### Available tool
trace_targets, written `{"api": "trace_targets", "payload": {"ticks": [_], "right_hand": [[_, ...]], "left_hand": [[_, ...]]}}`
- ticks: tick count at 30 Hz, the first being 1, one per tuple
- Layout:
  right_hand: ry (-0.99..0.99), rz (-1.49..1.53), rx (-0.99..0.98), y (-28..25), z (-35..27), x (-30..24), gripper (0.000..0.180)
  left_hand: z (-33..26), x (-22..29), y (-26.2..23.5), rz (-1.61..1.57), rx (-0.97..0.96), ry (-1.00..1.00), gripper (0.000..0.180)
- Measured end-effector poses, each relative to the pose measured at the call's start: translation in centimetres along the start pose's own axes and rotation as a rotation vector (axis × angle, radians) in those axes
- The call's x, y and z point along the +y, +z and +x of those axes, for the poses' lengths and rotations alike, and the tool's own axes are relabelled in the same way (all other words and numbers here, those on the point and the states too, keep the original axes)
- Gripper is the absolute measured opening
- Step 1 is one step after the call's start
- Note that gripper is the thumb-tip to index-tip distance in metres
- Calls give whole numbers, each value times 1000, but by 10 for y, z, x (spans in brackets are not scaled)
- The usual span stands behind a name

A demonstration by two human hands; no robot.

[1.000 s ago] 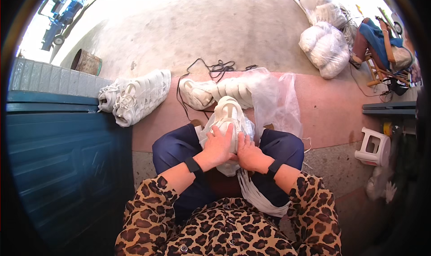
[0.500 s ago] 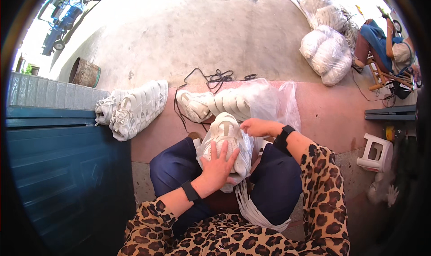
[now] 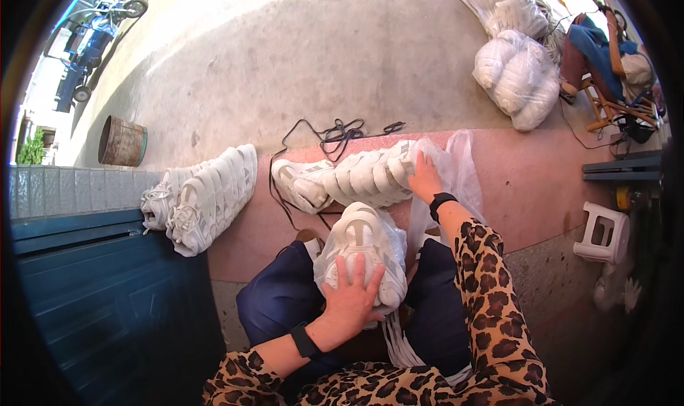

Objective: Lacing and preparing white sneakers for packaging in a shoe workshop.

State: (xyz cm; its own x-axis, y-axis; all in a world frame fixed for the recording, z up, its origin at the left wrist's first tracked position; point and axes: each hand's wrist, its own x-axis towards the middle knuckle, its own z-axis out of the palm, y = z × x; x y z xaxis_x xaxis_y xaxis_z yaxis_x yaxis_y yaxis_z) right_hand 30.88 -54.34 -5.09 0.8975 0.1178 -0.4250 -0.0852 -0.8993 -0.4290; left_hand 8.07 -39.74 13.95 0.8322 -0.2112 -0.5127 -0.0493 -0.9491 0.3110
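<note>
A white sneaker [image 3: 360, 228] with grey trim rests on a clear wrapper between my knees, its toe pointing away. My left hand [image 3: 349, 299] lies on it with fingers spread. Out ahead to the right, my right hand [image 3: 425, 178] pinches the edge of a clear plastic bag [image 3: 462, 167], at the right end of a row of white sneakers [image 3: 367, 177]. Part of the bag hangs from that hand toward my right knee. Another sneaker [image 3: 303, 184] lies at the row's left end. White laces [image 3: 399, 345] hang in a bundle at my lap.
Two rows of white sneakers [image 3: 214, 199] stand left beside a blue metal panel [image 3: 114, 285]. A black cord [image 3: 342, 132] lies beyond the middle row. Far right are stuffed plastic sacks [image 3: 516, 78] and a seated person [image 3: 598, 50]. A white stool [image 3: 602, 233] stands right; a rusty bucket [image 3: 122, 141] far left.
My right hand has moved from the sneaker's toe out to the plastic bag. The bag has shifted right, uncovering more of the middle row. My left hand stays on the sneaker.
</note>
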Motion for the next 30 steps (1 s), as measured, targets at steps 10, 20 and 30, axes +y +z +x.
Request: {"api": "trace_targets", "payload": {"ticks": [10,20,30], "right_hand": [[-533,-143,-22,34,-3,-54,56],[-412,-318,-167,40,-4,-26,74],[-589,-568,-106,46,5,-17,45]], "left_hand": [[22,-111,-83,-786,-215,211,69],[115,-245,-13,-1095,-77,-608,42],[210,-219,42,-513,92,-195,59]]}}
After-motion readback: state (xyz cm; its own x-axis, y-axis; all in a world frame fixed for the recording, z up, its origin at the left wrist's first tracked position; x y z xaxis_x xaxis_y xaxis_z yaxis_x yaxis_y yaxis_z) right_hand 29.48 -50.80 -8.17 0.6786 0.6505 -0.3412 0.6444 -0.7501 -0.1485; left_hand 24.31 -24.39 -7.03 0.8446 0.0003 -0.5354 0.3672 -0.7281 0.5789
